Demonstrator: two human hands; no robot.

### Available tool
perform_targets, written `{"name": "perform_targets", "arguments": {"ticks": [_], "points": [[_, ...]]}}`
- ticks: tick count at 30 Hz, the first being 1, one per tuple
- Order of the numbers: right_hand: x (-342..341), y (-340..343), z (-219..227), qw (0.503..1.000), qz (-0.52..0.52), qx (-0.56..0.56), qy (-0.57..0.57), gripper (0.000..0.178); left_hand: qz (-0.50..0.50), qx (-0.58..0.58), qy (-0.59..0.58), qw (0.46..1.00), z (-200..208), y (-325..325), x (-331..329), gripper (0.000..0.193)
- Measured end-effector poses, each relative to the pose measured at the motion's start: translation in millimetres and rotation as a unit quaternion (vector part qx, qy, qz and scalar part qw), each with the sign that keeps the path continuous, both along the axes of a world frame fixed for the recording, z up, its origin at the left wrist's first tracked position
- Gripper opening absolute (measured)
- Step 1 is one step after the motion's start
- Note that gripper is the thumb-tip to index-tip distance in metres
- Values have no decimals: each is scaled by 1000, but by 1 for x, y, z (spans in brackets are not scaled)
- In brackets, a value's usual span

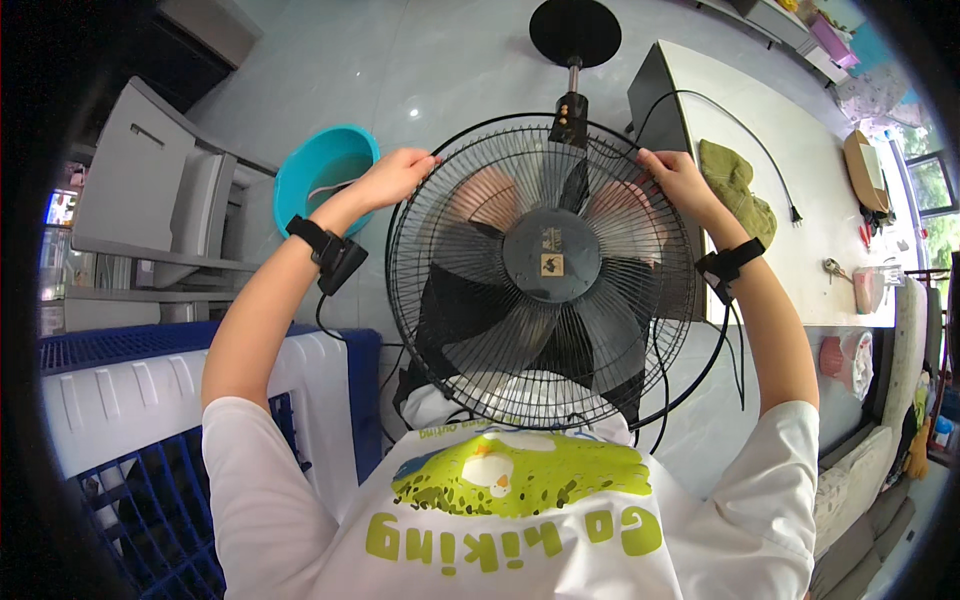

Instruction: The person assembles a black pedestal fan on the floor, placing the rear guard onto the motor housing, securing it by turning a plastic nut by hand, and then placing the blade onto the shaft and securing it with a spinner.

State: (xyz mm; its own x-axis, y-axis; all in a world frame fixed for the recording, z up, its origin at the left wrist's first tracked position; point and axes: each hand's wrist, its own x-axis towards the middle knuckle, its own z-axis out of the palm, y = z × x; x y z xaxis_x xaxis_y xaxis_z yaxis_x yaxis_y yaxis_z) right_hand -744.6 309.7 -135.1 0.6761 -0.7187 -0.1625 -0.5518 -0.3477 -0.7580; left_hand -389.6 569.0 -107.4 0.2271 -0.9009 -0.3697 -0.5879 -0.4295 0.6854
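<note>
A black pedestal fan (550,235) faces up in front of my body, its round wire guard close to my shirt. Grey see-through blades and a round hub show through the wires. My left hand (400,175) grips the guard's upper left edge, fingers curled at the rim. At the upper right edge my right hand (677,178) is closed on the same guard, thumb and fingers at the wires. A dark outer rim shows slightly apart from the wire cage at the left and top. Beyond the guard lie the fan's pole (572,112) and round black base (575,32).
A turquoise bucket (300,180) stands left of the fan, beside a grey chair (140,185). A blue and white plastic crate (150,390) is at lower left. To the right, a white table (770,110) bears an olive cloth (735,180) and a black plug (796,214).
</note>
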Motion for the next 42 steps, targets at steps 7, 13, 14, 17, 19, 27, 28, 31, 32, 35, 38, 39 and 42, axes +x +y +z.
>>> {"name": "perform_targets", "arguments": {"ticks": [7, 13, 14, 17, 19, 27, 28, 31, 32, 35, 38, 39, 42], "points": [[6, 8, 6, 998, -22, 63, 5, 46, 73, 19, 55, 996, -7, 5, 1, 34], [1, -6, -4, 997, -25, 70, 0, 44, 62, -5, 57, 996, 0, -2, 1, 37], [3, -4, 0, 998, -31, 55, 31, 46, 65, -3, 57, 996, 2, 0, 0, 37], [4, 8, 11, 998, -27, 58, 13, 46, 60, -12, 55, 997, 7, 3, -3, 38], [4, 10, 10, 997, -31, 74, -1, 46, 69, 4, 36, 997, 8, 3, -4, 38], [3, -4, 0, 996, -57, 51, 39, 47, 81, -8, 45, 996, 7, 1, -3, 42], [3, -5, -1, 996, -56, 52, 40, 47, 89, -10, 47, 995, 8, 1, -4, 42], [5, -10, -3, 994, -59, 67, 63, 47, 100, 1, 46, 994, 12, 2, -6, 43], [6, -12, -6, 996, -46, 45, 69, 47, 101, 2, 45, 994, 13, 2, -6, 43], [5, -16, -10, 997, -29, 25, 63, 48, 91, 9, 43, 995, 14, 3, -6, 44], [6, -17, -11, 998, -21, 36, 51, 50, 96, 2, 48, 994, 13, 4, -6, 44], [6, -18, -10, 998, -19, 43, 52, 49, 97, 0, 50, 994, 11, 3, -5, 44], [6, -16, -9, 998, -20, 49, 46, 48, 86, -3, 39, 996, 9, 2, -4, 43]]}}
